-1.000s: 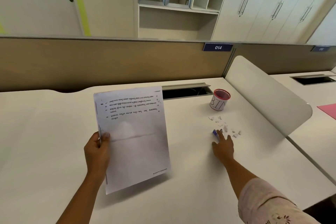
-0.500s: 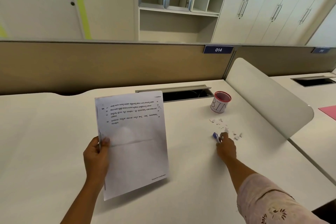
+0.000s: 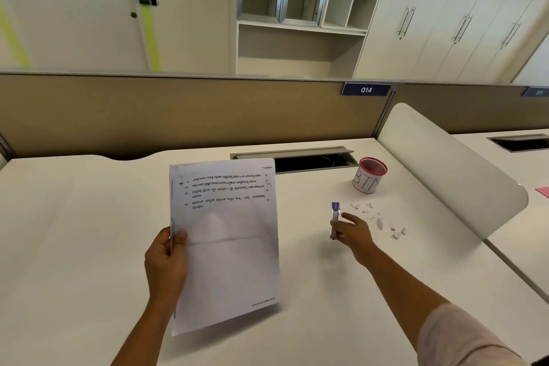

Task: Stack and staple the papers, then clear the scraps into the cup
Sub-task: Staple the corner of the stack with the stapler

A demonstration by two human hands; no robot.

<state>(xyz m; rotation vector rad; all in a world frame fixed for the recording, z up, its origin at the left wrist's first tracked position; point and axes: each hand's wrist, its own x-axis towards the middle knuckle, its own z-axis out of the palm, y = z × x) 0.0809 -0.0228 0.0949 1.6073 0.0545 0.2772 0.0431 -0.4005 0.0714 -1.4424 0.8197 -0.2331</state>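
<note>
The left hand (image 3: pixel 166 264) is holding the papers (image 3: pixel 225 244) by their left edge, thumb lying across the front sheet and fingers curling behind, so the grip is pinching the stack about halfway down its side. The papers are standing nearly upright above the desk (image 3: pixel 74 232), printed side facing the camera, with a few lines of text across the top, a faint fold line running across the middle, and the lower right corner hanging just over the desktop. The edges of the sheets are showing as a thin dark line along the left side, so more than one sheet is sitting in the stack. The right hand (image 3: pixel 353 232) is reaching out to the right of the papers and closing around the stapler (image 3: pixel 335 218), a slim silver tool with a blue end pointing away from the person; the fingers are wrapping its near half, and the far end is sticking up clear of the hand. Whether the stapler is touching the desk is hard to tell. The scraps (image 3: pixel 378 220) are lying scattered on the desk just right of that hand, small white bits spreading toward the curved white divider (image 3: pixel 451 175). The cup (image 3: pixel 368 175), white with a red rim and hand-lettered "BIN", is standing upright beyond the scraps, near the open cable slot (image 3: pixel 297 159) at the back of the desk. A pale sleeve (image 3: pixel 463 336) is covering the right upper arm.
</note>
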